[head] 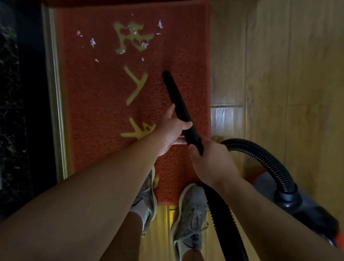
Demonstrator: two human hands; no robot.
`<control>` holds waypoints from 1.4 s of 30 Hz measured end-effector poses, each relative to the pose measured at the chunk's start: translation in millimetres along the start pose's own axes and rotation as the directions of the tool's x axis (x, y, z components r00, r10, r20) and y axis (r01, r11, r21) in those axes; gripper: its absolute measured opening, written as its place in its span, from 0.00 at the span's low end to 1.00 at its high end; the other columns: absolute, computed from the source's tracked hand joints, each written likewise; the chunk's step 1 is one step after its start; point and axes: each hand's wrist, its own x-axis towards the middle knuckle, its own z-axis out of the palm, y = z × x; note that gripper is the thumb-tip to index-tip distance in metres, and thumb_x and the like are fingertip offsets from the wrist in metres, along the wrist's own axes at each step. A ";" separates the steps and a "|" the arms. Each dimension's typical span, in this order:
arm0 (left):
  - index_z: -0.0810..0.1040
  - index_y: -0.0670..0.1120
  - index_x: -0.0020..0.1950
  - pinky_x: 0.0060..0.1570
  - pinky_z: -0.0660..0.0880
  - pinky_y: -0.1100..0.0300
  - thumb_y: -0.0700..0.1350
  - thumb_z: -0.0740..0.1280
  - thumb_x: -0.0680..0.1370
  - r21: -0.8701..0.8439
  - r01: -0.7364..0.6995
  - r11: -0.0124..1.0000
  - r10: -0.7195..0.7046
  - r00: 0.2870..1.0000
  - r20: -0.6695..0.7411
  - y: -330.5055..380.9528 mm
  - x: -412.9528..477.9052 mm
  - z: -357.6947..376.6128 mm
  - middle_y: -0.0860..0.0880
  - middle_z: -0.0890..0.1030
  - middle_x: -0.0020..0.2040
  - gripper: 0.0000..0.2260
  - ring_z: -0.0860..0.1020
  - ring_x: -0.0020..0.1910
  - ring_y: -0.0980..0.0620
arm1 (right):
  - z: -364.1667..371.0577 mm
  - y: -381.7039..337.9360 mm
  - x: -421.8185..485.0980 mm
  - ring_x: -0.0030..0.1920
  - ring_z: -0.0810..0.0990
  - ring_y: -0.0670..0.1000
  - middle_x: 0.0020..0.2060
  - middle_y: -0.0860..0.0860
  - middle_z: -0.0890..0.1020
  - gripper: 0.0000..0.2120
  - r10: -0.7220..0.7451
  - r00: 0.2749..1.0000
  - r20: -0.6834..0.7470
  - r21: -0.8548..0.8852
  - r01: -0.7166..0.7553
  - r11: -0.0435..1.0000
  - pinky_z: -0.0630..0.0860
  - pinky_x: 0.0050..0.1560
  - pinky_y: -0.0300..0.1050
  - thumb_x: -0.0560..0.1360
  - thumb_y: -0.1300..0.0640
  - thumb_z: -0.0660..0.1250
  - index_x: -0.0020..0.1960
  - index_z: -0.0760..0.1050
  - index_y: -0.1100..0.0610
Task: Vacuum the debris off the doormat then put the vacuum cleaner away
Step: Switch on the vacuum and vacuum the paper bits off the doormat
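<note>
Debris lies on the doormat, beyond the nozzle. Left hand and right hand both wrap the nozzle, which slants up-left, tip seemingly near the mat. Right: the vacuum.

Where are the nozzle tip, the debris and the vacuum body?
nozzle tip [167,74]: head view, far end of the black tube.
debris [93,41]: head view, one white scrap.
vacuum body [308,211]: head view, dark housing.
</note>
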 end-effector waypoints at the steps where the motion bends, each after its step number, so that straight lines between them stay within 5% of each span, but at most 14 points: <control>1: 0.55 0.57 0.83 0.45 0.83 0.48 0.33 0.66 0.80 -0.002 0.002 1.000 -0.002 1.000 0.000 -1.3 -0.9 1.4 0.45 0.77 0.67 0.37 0.84 0.55 0.43 | -0.2 1.5 -1.3 0.33 0.79 0.50 0.36 0.50 0.80 0.12 0.002 1.000 0.001 0.003 -0.002 1.000 0.71 0.30 0.44 0.82 0.49 0.60 0.50 0.76 0.56; 4: 0.55 0.58 0.82 0.43 0.83 0.50 0.34 0.67 0.81 -0.003 0.004 1.000 -0.004 1.000 0.004 -3.1 -0.9 2.8 0.46 0.77 0.67 0.37 0.83 0.55 0.43 | 0.1 3.4 -2.9 0.34 0.80 0.52 0.37 0.51 0.81 0.12 0.012 1.000 0.005 0.016 -0.012 1.000 0.77 0.33 0.48 0.82 0.49 0.59 0.51 0.76 0.56; 12: 0.56 0.58 0.82 0.49 0.83 0.46 0.34 0.66 0.81 -0.019 -0.027 0.999 0.027 1.000 -0.004 11.8 9.3 -17.6 0.46 0.78 0.68 0.36 0.84 0.56 0.43 | 3.7 -17.8 12.5 0.31 0.77 0.49 0.33 0.49 0.78 0.10 -0.043 0.999 -0.017 -0.014 0.043 0.999 0.66 0.28 0.42 0.82 0.49 0.60 0.50 0.74 0.55; 19: 0.56 0.59 0.82 0.42 0.83 0.50 0.35 0.67 0.80 -0.041 -0.025 0.999 0.023 0.999 -0.042 29.3 18.3 -54.0 0.45 0.79 0.67 0.36 0.85 0.54 0.43 | 14.1 -52.0 32.4 0.32 0.79 0.51 0.35 0.50 0.80 0.10 -0.069 0.997 0.021 -0.026 0.070 0.997 0.73 0.30 0.47 0.82 0.48 0.59 0.51 0.75 0.53; 42: 0.61 0.59 0.80 0.48 0.84 0.45 0.34 0.67 0.79 -0.166 -0.023 0.986 0.007 0.995 -0.101 14.4 23.4 -115.5 0.45 0.79 0.68 0.35 0.84 0.55 0.41 | 44.1 -96.8 39.4 0.28 0.77 0.49 0.33 0.50 0.79 0.11 -0.098 0.988 0.119 -0.141 0.115 0.983 0.64 0.24 0.38 0.82 0.49 0.59 0.55 0.76 0.54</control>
